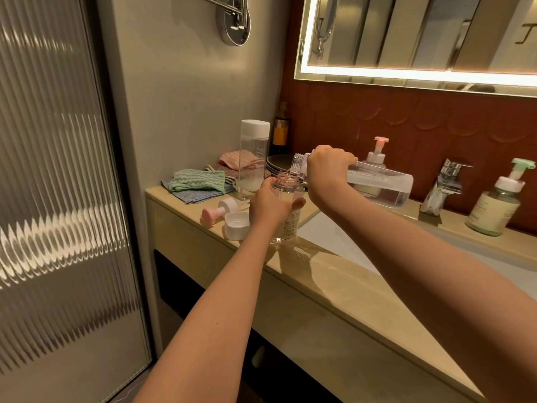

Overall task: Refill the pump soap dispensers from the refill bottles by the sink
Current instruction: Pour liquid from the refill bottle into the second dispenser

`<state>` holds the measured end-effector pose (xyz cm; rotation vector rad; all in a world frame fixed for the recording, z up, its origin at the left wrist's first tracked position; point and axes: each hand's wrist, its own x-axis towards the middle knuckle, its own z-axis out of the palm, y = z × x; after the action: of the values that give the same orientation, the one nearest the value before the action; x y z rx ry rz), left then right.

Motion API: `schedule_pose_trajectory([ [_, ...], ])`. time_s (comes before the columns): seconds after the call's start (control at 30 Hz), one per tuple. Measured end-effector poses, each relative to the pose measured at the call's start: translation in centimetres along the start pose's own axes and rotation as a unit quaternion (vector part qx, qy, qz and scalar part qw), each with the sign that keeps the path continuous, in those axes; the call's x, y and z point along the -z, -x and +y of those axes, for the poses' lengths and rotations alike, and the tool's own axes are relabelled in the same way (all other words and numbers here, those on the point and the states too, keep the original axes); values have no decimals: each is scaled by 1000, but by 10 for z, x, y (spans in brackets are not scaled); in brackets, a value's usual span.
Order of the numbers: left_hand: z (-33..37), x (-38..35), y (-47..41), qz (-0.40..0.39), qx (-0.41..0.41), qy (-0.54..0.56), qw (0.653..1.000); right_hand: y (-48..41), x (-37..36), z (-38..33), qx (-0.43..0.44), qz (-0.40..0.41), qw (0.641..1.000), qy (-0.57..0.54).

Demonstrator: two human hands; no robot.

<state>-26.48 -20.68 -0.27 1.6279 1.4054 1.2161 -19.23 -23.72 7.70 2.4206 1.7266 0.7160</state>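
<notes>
Head view: three pump dispensers and two refill bottles stand along the beige counter (334, 289).

The open dispenser (290, 196), clear with a pink threaded neck, stands upright on the near edge of the counter, just left of the sink (316, 231). The left grip (268, 206) is wrapped round its body, thumb on the right side. How much liquid it holds is hard to tell.

The right grip (325, 167) clasps the tilted refill bottle (383, 184) near its shoulder. The bottle lies almost level, its open neck pointing left just above the dispenser's mouth. Clear liquid with a foamy edge pools along its lower side. Whether any is running out cannot be told.

The second refill bottle (253, 158) stands upright and white-capped, further left and back, with only a little whitish liquid at the bottom.

One loose white cap (236, 225) and one pink-and-white pump head (218, 210) lie on the counter left of the open dispenser.

The pink-pump dispenser (377, 157) stands at the far wall behind the tilted bottle. The green-pump dispenser (495, 207) stands far right, beyond the tap (444, 184).

Folded cloths (200, 183), a stack of plates (277, 162) and a dark bottle (281, 129) sit in the far left corner.
</notes>
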Motion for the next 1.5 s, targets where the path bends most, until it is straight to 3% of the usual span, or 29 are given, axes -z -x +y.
schedule_pose_trajectory([
  [1.5,1,1,1,3,1,2,1000,0,-1,0,2,7,1000,10],
])
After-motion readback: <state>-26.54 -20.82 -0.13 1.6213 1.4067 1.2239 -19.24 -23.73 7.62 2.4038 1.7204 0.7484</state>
